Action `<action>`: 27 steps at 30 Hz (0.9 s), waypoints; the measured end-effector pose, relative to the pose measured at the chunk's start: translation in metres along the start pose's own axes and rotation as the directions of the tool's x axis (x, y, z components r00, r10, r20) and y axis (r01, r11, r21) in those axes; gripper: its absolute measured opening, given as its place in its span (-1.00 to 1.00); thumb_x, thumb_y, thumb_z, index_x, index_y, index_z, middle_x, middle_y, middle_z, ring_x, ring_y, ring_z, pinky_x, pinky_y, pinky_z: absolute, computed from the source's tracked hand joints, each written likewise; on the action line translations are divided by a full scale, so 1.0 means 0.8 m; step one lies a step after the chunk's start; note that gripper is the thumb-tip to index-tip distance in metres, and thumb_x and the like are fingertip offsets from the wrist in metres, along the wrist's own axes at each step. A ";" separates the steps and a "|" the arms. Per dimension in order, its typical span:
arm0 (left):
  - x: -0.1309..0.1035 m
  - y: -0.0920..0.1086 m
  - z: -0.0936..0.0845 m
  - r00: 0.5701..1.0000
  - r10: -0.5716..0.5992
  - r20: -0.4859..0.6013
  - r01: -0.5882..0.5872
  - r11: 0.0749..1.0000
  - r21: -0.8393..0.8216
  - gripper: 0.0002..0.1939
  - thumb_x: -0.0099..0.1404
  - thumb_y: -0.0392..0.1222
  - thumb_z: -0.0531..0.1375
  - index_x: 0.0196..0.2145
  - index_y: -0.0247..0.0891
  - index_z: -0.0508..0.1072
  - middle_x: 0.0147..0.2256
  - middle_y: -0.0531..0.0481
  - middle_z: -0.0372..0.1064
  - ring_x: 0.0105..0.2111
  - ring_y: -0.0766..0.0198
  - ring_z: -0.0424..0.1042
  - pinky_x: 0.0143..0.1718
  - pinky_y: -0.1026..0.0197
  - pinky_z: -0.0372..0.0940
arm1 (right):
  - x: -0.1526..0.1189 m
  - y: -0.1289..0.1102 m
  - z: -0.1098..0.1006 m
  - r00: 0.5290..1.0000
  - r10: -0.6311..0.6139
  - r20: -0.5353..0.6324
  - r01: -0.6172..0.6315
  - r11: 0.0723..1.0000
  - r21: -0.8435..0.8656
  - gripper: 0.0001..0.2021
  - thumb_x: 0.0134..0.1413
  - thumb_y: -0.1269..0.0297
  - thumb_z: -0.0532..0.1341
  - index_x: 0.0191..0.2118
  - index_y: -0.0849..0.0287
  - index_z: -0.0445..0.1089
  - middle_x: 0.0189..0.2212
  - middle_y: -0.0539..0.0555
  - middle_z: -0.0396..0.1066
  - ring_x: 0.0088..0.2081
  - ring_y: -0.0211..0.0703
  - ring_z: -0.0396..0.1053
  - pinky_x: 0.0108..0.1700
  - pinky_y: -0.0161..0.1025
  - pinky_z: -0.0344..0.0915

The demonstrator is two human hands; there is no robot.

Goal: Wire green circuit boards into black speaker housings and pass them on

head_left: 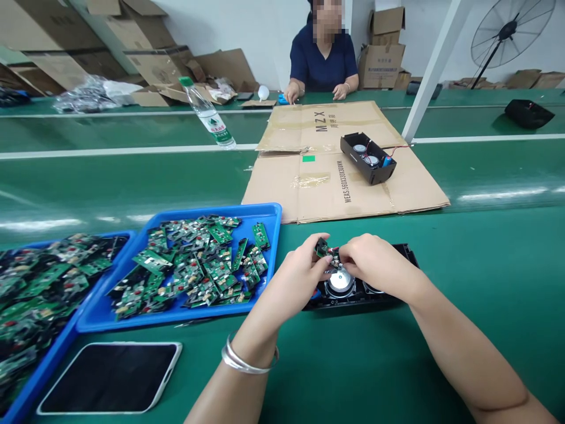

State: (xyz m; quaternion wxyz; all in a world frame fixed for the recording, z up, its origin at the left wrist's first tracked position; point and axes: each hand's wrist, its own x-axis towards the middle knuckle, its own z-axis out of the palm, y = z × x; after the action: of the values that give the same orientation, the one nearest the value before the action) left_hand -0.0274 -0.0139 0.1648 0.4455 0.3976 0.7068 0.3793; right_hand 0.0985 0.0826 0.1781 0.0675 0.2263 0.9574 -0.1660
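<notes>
The table [494,282] was green and shiny, and a blue tray [278,235] full of little green boards [216,271] sat on it. Just left of the blue tray was a second tray [48,356], also piled with boards. A phone [110,377] with a dark screen lay in front of the blue tray. Behind the blue tray a water bottle [208,115] leaned to one side. Past its right back corner lay flat cardboard [286,182], with an open black box [355,160] on top. Far behind the blue tray, a person [324,65] in a dark blue top sat by a white wall [238,29]. Big brown boxes [145,35] were heaped far behind the blue tray, and a round fan [507,30] stood far back to its right. Just right of the blue tray was a black speaker box [353,303] with round silver speakers [341,284] in it. Above that box, the left hand [302,268] had its thumb and fingers pinched on one small board [321,247], which stuck up between their tips. The right hand [375,262] had its fingers bunched together just beside that board, but I could not tell what they gripped.
</notes>
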 end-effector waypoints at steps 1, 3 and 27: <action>0.000 0.000 0.000 1.000 -0.001 0.001 0.001 1.000 0.002 -0.63 0.22 -0.15 0.05 0.01 -0.15 0.19 -0.41 0.03 0.32 -0.41 0.21 0.46 -0.34 0.14 0.40 | 0.000 -0.003 0.000 1.000 0.001 0.011 -0.001 1.000 -0.023 -0.86 0.07 0.50 0.10 -0.45 0.23 0.34 -0.48 0.06 0.36 -0.46 -0.24 0.30 -0.52 -0.35 -0.05; 0.001 -0.001 0.001 1.000 -0.005 0.000 0.005 1.000 0.003 -0.61 0.23 -0.16 0.05 0.03 -0.16 0.18 -0.40 0.01 0.33 -0.39 0.19 0.47 -0.33 0.14 0.40 | 0.000 -0.007 -0.001 1.000 -0.002 0.021 0.003 0.998 -0.057 -0.87 0.09 0.49 0.09 -0.42 0.23 0.34 -0.46 0.07 0.36 -0.46 -0.24 0.30 -0.53 -0.35 -0.08; 0.001 0.003 -0.001 0.997 0.068 0.038 -0.065 0.993 -0.094 -0.66 0.21 -0.17 0.06 -0.03 -0.15 0.24 -0.40 0.06 0.32 -0.34 0.23 0.45 -0.23 0.11 0.39 | -0.001 -0.015 0.002 0.998 0.050 -0.034 -0.055 0.985 -0.165 -0.92 0.08 0.49 0.12 -0.29 0.27 0.33 -0.44 0.14 0.40 -0.39 -0.05 0.40 -0.48 -0.30 0.15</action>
State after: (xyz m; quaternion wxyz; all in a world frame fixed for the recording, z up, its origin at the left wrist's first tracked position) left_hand -0.0282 -0.0122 0.1673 0.4651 0.4076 0.6655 0.4180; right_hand 0.0937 0.0718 0.1801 0.0761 0.2475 0.9626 -0.0803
